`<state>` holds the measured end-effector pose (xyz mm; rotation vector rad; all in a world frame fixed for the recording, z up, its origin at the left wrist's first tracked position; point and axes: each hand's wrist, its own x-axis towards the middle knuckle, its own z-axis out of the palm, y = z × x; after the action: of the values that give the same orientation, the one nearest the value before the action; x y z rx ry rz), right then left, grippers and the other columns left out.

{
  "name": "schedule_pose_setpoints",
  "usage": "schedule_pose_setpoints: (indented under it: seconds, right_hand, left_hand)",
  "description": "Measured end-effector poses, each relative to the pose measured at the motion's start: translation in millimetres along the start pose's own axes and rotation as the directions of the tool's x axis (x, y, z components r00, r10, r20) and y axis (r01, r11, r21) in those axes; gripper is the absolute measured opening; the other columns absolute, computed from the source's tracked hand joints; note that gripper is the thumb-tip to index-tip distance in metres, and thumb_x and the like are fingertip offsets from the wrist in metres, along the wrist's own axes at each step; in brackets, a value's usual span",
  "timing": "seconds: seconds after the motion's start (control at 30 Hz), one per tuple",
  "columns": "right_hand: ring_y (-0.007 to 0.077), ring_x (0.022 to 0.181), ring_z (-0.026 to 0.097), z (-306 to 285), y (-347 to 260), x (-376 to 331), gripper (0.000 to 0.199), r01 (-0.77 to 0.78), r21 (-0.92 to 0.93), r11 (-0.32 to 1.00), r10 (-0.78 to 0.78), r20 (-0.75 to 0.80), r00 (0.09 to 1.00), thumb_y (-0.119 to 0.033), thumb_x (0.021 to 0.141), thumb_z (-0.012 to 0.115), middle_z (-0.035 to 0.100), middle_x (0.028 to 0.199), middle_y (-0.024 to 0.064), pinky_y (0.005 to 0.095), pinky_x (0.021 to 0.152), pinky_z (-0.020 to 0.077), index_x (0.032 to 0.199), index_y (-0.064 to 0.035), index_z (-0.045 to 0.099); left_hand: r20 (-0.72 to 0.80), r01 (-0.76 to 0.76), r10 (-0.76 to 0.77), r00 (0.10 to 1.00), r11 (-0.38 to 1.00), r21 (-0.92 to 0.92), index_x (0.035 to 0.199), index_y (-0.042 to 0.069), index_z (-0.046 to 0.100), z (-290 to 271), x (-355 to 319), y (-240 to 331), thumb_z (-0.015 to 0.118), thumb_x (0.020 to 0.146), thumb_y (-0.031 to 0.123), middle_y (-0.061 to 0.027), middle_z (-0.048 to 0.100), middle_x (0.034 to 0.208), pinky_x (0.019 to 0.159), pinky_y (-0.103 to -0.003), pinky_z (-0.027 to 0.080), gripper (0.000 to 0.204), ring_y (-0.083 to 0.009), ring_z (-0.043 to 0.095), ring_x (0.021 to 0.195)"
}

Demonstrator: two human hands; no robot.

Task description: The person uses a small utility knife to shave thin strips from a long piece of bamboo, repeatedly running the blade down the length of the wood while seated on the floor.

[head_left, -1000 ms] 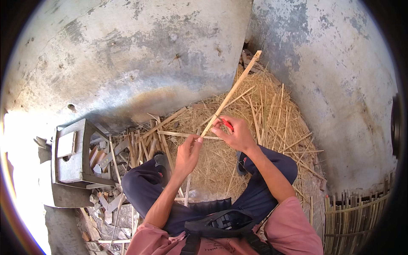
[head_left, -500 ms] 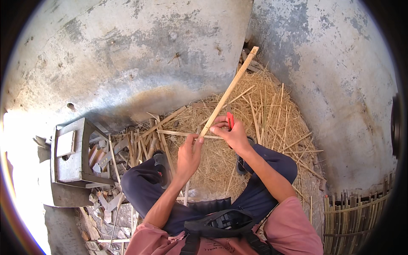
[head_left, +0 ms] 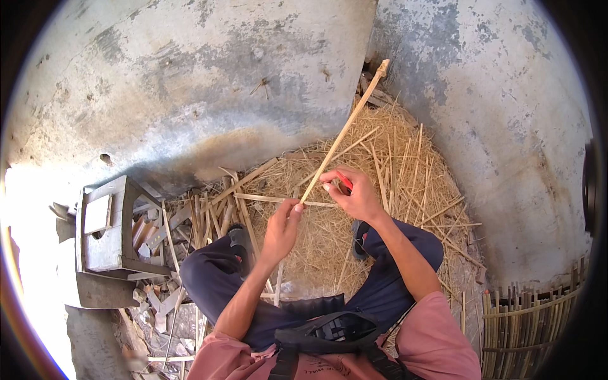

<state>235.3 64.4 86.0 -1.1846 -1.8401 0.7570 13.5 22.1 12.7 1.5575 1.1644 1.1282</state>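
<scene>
My left hand (head_left: 283, 229) pinches the lower end of a long pale bamboo strip (head_left: 347, 130) between thumb and fingers. The strip slants up and away to the right, narrow side showing, with a knobby node at its far tip. My right hand (head_left: 360, 199) is closed around a small red-handled knife (head_left: 344, 180); its blade is not clearly visible. The right fingertips are close beside the strip, a little above my left hand. Whether they touch it I cannot tell.
Straw-like shavings (head_left: 316, 253) and loose strips cover the floor between my bent legs. A wooden stool (head_left: 104, 250) lies on its side at the left, near rubble and sticks. Worn walls (head_left: 209, 76) meet ahead. A woven bamboo piece (head_left: 529, 323) stands at the lower right.
The strip has turned about its length, so it looks narrower and its node shows at the tip. My right hand has shifted slightly right, and the red knife has tilted.
</scene>
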Motion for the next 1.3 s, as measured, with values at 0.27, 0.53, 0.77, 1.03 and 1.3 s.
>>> schedule_pose_setpoints:
  seconds: [0.27,0.53,0.77,1.03,1.3]
  right_hand:
    - [0.0176,0.076,0.061,-14.1,-1.1,4.9,0.02,0.176,-0.026,0.984,-0.174,0.071,0.982,0.001,0.094,0.07,0.067,0.093,0.0063,0.0318,0.071,0.0492,0.113,-0.0031,0.077]
    - [0.021,0.088,0.063,-29.9,1.9,7.1,0.023,0.106,0.092,0.99,-0.122,0.197,0.973,-0.005,0.098,0.071,0.066,0.096,0.0072,0.0349,0.082,0.0502,0.12,-0.0038,0.076]
    - [0.0154,0.083,0.058,-31.0,-11.8,2.9,0.027,-0.07,0.123,0.99,0.037,0.254,0.966,-0.019,0.099,0.075,0.066,0.098,0.0038,0.032,0.079,0.048,0.124,-0.0071,0.074]
    - [0.0148,0.077,0.057,-15.2,5.5,-5.5,0.029,-0.002,0.38,0.925,-0.032,0.084,0.996,-0.033,0.104,0.064,0.063,0.095,0.002,0.0317,0.072,0.0466,0.117,-0.0077,0.065]
    - [0.0213,0.071,0.062,-4.9,-9.2,-11.6,0.028,0.267,-0.168,0.949,-0.251,0.111,0.962,-0.035,0.104,0.065,0.063,0.083,0.0069,0.0352,0.065,0.0484,0.111,-0.0079,0.065]
  left_hand:
    - [0.098,0.044,-0.03,0.995,0.989,-0.14,0.119,0.004,0.062,-3.8,2.0,-2.8,0.048,0.116,0.033,0.006,0.044,0.075,0.057,-0.024,0.034,0.033,-0.0038,0.038,0.063]
    - [0.348,0.35,-0.208,0.914,0.838,-0.42,0.117,0.006,0.06,-14.9,1.5,22.2,0.044,0.116,0.039,0.0078,0.035,0.076,0.055,-0.023,0.025,0.036,-0.0037,0.028,0.062]
    - [0.31,0.283,-0.152,0.939,0.853,-0.439,0.114,0.007,0.058,-11.8,-0.9,13.9,0.044,0.116,0.042,0.0076,0.033,0.079,0.059,-0.024,0.025,0.037,-0.0052,0.028,0.066]
    - [0.348,0.381,-0.233,0.908,0.805,-0.455,0.106,0.009,0.052,-14.8,-2.5,22.1,0.044,0.114,0.044,0.0079,0.034,0.077,0.056,-0.025,0.024,0.037,-0.0051,0.028,0.063]
    - [0.387,0.286,-0.141,0.911,0.893,-0.349,0.103,0.013,0.045,-8.2,-5.4,26.6,0.037,0.112,0.061,0.0063,0.031,0.076,0.052,-0.024,0.022,0.049,-0.0055,0.026,0.059]
